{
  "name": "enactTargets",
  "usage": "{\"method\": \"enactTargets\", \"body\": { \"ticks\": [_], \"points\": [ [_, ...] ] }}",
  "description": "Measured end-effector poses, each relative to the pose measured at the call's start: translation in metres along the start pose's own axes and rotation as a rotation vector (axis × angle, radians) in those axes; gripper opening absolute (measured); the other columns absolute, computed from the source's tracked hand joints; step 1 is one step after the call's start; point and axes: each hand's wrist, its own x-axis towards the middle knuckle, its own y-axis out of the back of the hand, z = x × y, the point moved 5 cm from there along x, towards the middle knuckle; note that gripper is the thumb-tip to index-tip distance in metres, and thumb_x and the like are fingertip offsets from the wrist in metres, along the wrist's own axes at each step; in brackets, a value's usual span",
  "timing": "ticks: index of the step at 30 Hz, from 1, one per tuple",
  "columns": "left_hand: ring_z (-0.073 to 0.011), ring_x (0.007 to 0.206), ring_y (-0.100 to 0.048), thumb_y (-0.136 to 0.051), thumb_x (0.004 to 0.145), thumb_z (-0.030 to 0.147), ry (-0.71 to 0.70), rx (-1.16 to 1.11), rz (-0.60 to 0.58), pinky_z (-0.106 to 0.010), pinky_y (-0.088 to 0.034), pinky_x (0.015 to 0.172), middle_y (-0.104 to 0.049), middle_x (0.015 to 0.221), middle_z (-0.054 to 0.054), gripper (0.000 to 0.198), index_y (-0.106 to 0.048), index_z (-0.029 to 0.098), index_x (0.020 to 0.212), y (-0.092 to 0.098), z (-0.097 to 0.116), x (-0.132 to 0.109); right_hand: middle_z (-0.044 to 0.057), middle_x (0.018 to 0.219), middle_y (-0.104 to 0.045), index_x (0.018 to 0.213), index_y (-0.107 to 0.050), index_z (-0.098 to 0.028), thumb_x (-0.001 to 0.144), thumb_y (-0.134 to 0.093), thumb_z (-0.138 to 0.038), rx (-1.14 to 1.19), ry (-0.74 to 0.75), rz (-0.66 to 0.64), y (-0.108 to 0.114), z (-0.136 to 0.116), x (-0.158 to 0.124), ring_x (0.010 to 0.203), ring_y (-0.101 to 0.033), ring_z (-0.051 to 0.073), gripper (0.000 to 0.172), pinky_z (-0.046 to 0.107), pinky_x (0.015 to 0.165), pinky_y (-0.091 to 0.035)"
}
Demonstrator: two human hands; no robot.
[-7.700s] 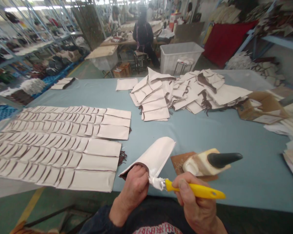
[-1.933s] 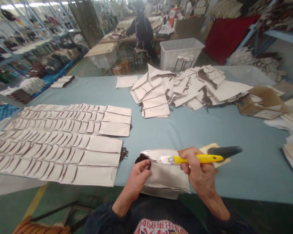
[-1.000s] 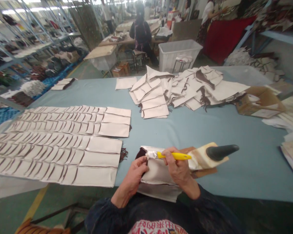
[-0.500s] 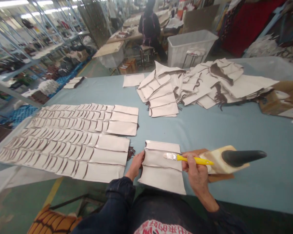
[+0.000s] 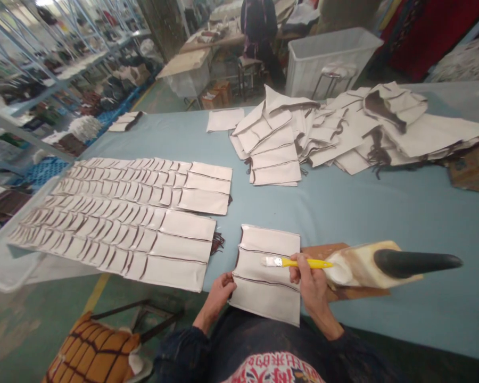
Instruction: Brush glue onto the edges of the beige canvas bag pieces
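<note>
A cream fabric panel (image 5: 269,292) with dark seam lines lies flat before me at the near side of the table. My left hand (image 5: 220,293) pinches its left edge, the thumb at a dark seam. My right hand (image 5: 313,287) grips a paintbrush (image 5: 312,263) by its yellow handle, over the panel's right side. The pale bristles point left, above the panel's middle strip; whether they touch it I cannot tell. Right of that hand rests an open pale container (image 5: 359,265), smeared inside, with a thick black handle (image 5: 417,262). It stands on a brown sheet (image 5: 369,292).
Overlapping rows of similar panels (image 5: 175,247) cover the table's left side. A loose heap of panels (image 5: 335,133) lies at the back, with a cardboard box (image 5: 473,170) to its right. Beyond stand a white bin (image 5: 329,58) and a person (image 5: 259,26). A padded stool (image 5: 93,351) stands lower left.
My left hand has slid toward me along the panel's left edge. The brush and my right hand have moved slightly left over the panel. The camera view has shifted.
</note>
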Motion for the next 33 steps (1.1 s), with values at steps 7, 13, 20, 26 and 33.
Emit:
{"method": "enactTargets", "body": {
  "ticks": [7, 13, 20, 26, 33],
  "points": [
    [-0.0228, 0.082, -0.068, -0.079, 0.071, 0.035, -0.025, -0.026, -0.169, -0.033, -0.053, 0.082, -0.076, 0.083, -0.006, 0.031, -0.075, 0.014, 0.095, -0.020, -0.015, -0.009, -0.004, 0.049, -0.050, 0.085, -0.065, -0.019, 0.088, -0.058, -0.078, 0.014, -0.065, -0.075, -0.019, 0.015, -0.011, 0.045, -0.045, 0.014, 0.060, 0.025, 0.044, -0.038],
    [-0.0263, 0.092, -0.070, -0.077, 0.080, 0.057, -0.094, -0.024, -0.250, -0.034, -0.053, 0.087, -0.079, 0.097, -0.009, 0.050, -0.077, 0.013, 0.102, -0.033, -0.006, -0.024, -0.004, 0.048, -0.052, 0.083, -0.065, -0.018, 0.086, -0.061, -0.078, 0.010, -0.113, -0.102, -0.027, 0.015, -0.021, 0.043, -0.045, 0.013, 0.060, 0.024, 0.043, -0.038],
    [-0.0243, 0.097, -0.066, -0.062, 0.096, 0.047, -0.313, 0.123, -0.302, -0.032, -0.050, 0.089, -0.076, 0.106, -0.009, 0.040, -0.076, 0.014, 0.115, -0.056, 0.033, -0.033, -0.004, 0.046, -0.052, 0.084, -0.061, -0.020, 0.088, -0.058, -0.077, 0.013, -0.113, -0.064, -0.020, -0.001, -0.025, 0.039, -0.044, 0.013, 0.057, 0.023, 0.040, -0.039],
    [-0.0238, 0.094, -0.066, -0.054, 0.094, 0.025, -0.421, 0.314, -0.247, -0.033, -0.050, 0.089, -0.077, 0.105, -0.008, 0.032, -0.077, 0.014, 0.115, -0.065, 0.052, -0.043, -0.006, 0.042, -0.048, 0.078, -0.059, -0.021, 0.092, -0.057, -0.070, 0.004, -0.114, -0.103, -0.017, -0.004, -0.036, 0.036, -0.042, 0.012, 0.051, 0.022, 0.038, -0.036],
    [-0.0236, 0.094, -0.067, -0.050, 0.097, 0.026, -0.483, 0.363, -0.245, -0.032, -0.051, 0.087, -0.078, 0.106, -0.009, 0.034, -0.076, 0.013, 0.116, -0.074, 0.067, -0.055, -0.004, 0.054, -0.058, 0.084, -0.063, -0.022, 0.104, -0.051, -0.040, -0.222, 0.345, -0.044, 0.002, -0.049, -0.049, 0.045, -0.054, 0.012, 0.029, 0.022, 0.047, -0.044]
  ]
}}
